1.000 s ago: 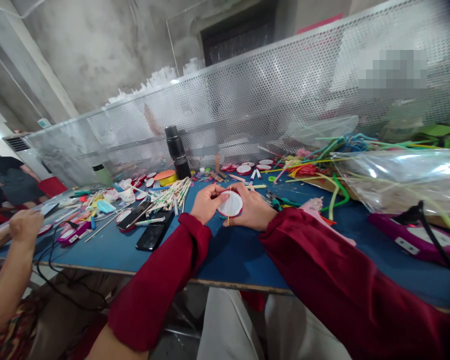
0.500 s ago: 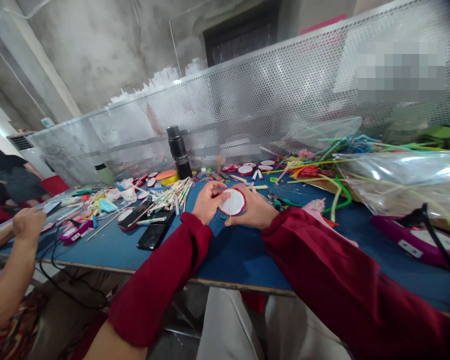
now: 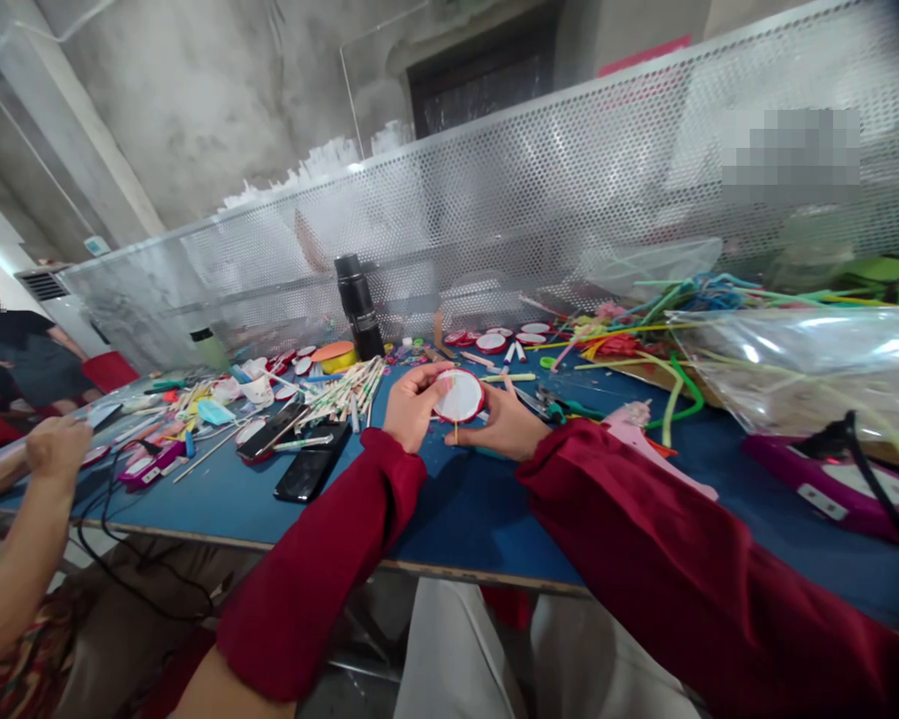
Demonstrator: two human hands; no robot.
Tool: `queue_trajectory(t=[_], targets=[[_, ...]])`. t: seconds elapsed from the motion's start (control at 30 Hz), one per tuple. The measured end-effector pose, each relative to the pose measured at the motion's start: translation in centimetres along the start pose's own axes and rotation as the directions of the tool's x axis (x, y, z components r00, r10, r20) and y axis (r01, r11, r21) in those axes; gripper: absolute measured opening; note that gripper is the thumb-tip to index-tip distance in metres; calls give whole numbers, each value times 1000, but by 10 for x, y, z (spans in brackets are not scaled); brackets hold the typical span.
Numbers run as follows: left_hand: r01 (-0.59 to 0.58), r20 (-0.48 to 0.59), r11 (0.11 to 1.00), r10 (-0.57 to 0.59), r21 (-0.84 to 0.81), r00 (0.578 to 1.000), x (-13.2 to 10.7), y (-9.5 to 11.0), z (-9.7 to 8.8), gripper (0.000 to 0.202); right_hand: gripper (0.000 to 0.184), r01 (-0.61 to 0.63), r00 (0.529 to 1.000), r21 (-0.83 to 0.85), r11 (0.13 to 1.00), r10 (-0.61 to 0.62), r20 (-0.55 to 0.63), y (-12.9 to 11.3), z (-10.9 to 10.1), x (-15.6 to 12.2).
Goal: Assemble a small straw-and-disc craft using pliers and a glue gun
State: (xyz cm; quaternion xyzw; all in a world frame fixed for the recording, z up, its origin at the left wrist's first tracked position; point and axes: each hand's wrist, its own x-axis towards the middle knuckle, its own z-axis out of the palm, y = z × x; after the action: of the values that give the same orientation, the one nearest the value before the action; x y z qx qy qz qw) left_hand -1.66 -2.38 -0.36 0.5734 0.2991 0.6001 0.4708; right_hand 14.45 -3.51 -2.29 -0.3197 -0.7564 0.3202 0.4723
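Lifted a little and tipped more upright than a second ago: round white disc with a red rim (image 3: 458,396), with the right hand (image 3: 500,427) slid from over its top to under its lower right edge. Behind everything, long perforated metal screen (image 3: 569,190); below it, wide blue counter (image 3: 456,514), crowded along the far side. To the right, clear plastic bag (image 3: 794,364) beside a heap of coloured bendy tubes (image 3: 666,300); to the left, black cylindrical flask (image 3: 358,305) standing upright, loose bundle of pale sticks (image 3: 345,384), two black phones (image 3: 307,464) lying flat, and at the far left edge a co-worker's hand (image 3: 56,449), well apart. Near the middle, above the counter and seemingly clear of it, disc held between both hands: left hand (image 3: 412,407) with fingers pinched on the left rim, right fingers closed on the lower right rim. Being round, no long axis of its own; white face turned toward the camera and slightly upward, rim plane near upright. From the lower edge, thin yellowish strand (image 3: 455,431) hanging straight down, long axis vertical; thread or stick, cannot tell. Judged risks: grip only at the rim, so a slip of either pinch likely to drop the disc into the clutter; a snag on the hanging strand likely to tug it loose or twist the disc out of the fingers.
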Motion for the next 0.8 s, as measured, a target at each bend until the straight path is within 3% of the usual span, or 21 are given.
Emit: queue_trajectory(t=[0.13,0.3,0.53,0.8], targets=[[0,37,999,-2,35,999,-1,-1,1,45,84,-21,998,-230,973,8,-55,0,-5,-1],[39,121,997,-46,63,992,-2,1,-1,52,87,23,992,-417,909,-71,-100,-5,-8,-3],[35,136,996,-46,83,990,-3,5,0,57,88,103,981,-435,895,-165,-107,-6,-6,-4],[28,132,995,-40,91,990,-3,4,0,55,85,91,985,-437,895,-144,-90,-7,-8,-5]])
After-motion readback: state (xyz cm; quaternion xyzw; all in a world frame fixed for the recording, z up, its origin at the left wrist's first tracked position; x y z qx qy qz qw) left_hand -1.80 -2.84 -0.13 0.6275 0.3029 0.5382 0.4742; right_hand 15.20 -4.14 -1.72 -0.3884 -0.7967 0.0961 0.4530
